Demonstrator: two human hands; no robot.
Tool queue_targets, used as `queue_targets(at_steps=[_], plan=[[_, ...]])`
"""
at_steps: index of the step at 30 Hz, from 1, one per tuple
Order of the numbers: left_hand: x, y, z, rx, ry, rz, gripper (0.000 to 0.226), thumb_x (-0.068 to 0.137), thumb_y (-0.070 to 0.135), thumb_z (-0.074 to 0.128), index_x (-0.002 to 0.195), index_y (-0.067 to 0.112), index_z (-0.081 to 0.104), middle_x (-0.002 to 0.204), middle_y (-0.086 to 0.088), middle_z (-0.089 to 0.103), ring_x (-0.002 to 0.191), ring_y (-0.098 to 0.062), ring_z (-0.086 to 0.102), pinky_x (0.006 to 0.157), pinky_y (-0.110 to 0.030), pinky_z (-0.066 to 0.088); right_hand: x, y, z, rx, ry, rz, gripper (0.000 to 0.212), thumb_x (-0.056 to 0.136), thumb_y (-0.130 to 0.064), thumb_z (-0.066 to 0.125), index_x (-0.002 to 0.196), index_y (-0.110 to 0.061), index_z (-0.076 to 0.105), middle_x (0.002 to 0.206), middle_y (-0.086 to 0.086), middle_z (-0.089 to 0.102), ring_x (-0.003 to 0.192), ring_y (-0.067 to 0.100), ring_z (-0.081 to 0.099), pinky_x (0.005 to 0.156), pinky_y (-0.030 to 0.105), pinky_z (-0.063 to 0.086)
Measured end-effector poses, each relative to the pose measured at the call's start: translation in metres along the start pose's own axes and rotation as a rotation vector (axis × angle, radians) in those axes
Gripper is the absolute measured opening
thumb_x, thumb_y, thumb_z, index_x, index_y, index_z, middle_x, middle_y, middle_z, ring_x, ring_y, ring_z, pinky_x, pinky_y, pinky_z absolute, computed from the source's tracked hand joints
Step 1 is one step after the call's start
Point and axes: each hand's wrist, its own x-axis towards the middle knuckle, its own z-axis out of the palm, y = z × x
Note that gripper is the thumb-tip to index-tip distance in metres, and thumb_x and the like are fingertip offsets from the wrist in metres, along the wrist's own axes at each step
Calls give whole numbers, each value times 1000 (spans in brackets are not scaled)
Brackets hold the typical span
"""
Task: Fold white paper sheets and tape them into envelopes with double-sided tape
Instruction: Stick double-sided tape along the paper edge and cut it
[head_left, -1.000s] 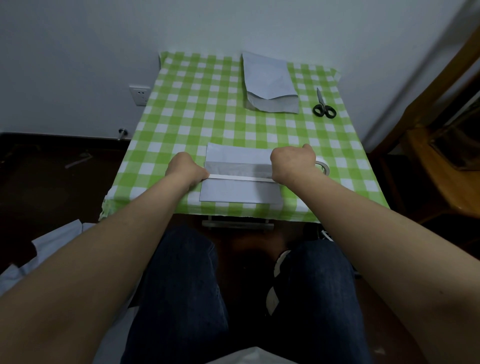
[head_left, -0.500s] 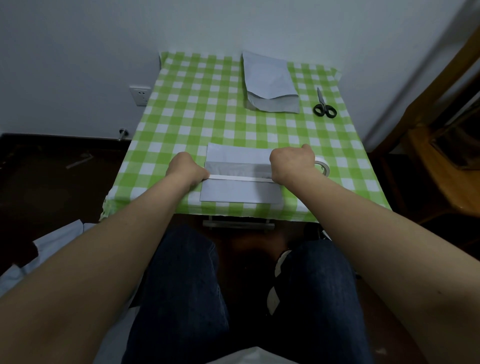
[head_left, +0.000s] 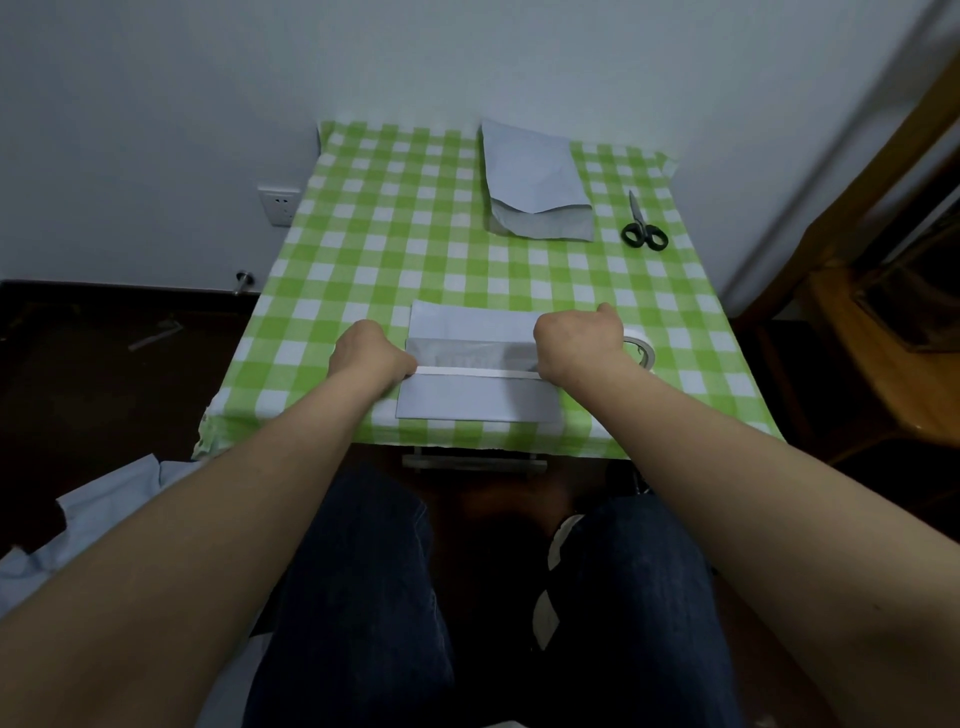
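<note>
Matt paper sheet (head_left: 478, 402) & matt cloth tablecloth (head_left: 395, 249).

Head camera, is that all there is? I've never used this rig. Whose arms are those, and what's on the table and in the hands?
Yes, there is just one camera, worn on a person's head, looking forward and down. There is no robot, and the arms are that person's own. On the green checked table lies a folded white sheet. A tape strip is stretched across it. The left hand pinches one end, and the right hand grips the other, beside the tape roll. Farther back lie a paper pile and scissors.
</note>
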Motion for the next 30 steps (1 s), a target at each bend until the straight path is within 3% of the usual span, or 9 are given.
queue_targets(at_steps=[9,13,16,17,19,22,25,30], plan=[[1,2,-1,34,-4,-30,24,75,16,72,69,6,51,66,-5,49,57,-19,47,47,-25,35,-3,-1,-1,-16,4,-21,12,87,-5,45,81,-14,45,63,-2,42,71,21,48,108,38,24],[3,-3,-5,-73,-20,-65,24,70,20,79,82,6,64,78,-2,60,83,-25,60,68,-29,45,-3,-2,-2,-15,13,-8,27,87,-5,45,64,-16,35,63,-2,43,56,15,39,108,38,24],[0,-2,-4,-168,9,-53,5,81,6,68,85,8,67,86,-3,63,85,-24,56,75,-27,43,-4,-2,-3,-5,6,-12,28,87,-4,45,64,-16,34,63,-2,43,61,17,43,111,38,22],[-1,-2,-2,-199,48,-41,13,84,2,60,91,8,69,98,-5,65,88,-26,57,79,-27,45,-5,-1,-3,-2,0,-13,28,87,-4,45,64,-16,33,63,-2,42,58,15,41,111,38,22],[-10,-1,2,-199,175,52,32,85,-6,47,102,10,69,115,-9,63,101,-30,58,88,-33,48,-7,-1,-3,-2,-6,-11,29,87,-4,45,63,-16,33,62,-2,42,54,14,35,111,38,22],[-29,5,17,-48,309,482,36,82,-9,47,105,6,70,114,-14,61,109,-31,53,94,-35,40,-6,-2,-2,-9,14,-9,28,86,-5,46,64,-16,34,62,-2,43,55,14,36,108,38,24],[-48,15,40,96,153,804,36,87,-6,44,114,2,66,117,-15,60,114,-30,49,97,-30,34,-7,-2,-3,-20,-1,-6,28,87,-6,46,64,-16,33,63,-2,41,66,20,46,110,38,22],[-59,22,58,266,-51,899,39,91,0,38,126,-2,54,133,-14,48,124,-28,39,101,-31,33,-10,0,-3,-6,14,-5,14,88,-7,46,78,-16,42,63,-2,39,77,22,47,109,36,24]])
